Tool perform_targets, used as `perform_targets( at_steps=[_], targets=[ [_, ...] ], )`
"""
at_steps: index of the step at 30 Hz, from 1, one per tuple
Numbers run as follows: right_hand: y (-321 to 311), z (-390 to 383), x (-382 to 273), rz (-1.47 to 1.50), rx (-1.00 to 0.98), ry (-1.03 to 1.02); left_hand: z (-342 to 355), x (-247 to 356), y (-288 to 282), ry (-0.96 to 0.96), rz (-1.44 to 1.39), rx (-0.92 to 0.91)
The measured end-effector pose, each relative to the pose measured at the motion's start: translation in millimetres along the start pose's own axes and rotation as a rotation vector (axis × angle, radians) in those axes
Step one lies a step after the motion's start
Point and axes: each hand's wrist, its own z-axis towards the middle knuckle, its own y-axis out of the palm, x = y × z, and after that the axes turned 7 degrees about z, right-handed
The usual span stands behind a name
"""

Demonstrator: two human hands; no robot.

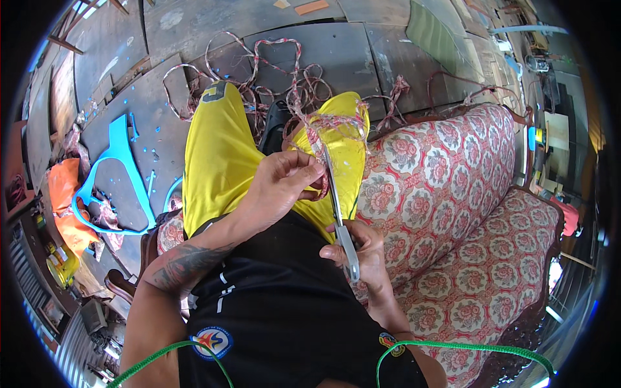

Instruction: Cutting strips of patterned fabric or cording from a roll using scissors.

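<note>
My left hand (pixel 284 184) pinches a narrow strip of red and white patterned fabric (pixel 312 139) above my lap. Beside those fingers runs the long thin blade of a grey-handled cutter knife (pixel 346 249), pointing away from me. My right hand (pixel 362 249) is closed around its handle, with the thumb along the side. The blade lies against or just next to the strip; I cannot tell whether they touch. Loose frayed threads and more of the strip rest over my right knee, on yellow shorts (pixel 220 155).
Tangled fabric strips (pixel 242 77) lie on the grey board floor (pixel 213 26) ahead. A floral sofa (pixel 446 174) is under me and to my right. At left are a blue plastic frame piece (pixel 129 155), blue scraps and an orange bag (pixel 65 187). Green cords (pixel 466 346) hang near my chest.
</note>
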Motion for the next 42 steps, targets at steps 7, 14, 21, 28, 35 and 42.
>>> perform_targets(
  at_steps=[7, 14, 21, 28, 35, 42],
  targets=[
    [2.3, 0.6, -4.1, 0.082, 0.010, 0.065, 1.1, -2.6, -1.4, 0.028, 0.064, -0.010],
    [4.2, 2.4, -7.1, -0.057, 0.028, -0.026, 2.6, -1.4, -6.0, 0.037, 0.109, -0.025],
    [4.3, 1.8, -7.0, -0.162, 0.034, -0.115, 0.6, 1.3, -6.0, 0.044, 0.084, -0.043],
    [-2.1, 1.2, -5.8, -0.244, 0.031, -0.184, 1.6, 6.2, -5.1, -0.023, -0.074, 0.092],
    [-2.6, -1.3, -4.3, -0.031, -0.015, -0.012, 2.2, -0.4, -11.8, 0.089, 0.064, -0.020],
    [-1.6, 2.8, -3.0, 0.034, -0.029, 0.021, -1.1, -4.8, -7.5, 0.061, 0.121, -0.008]
  ],
)
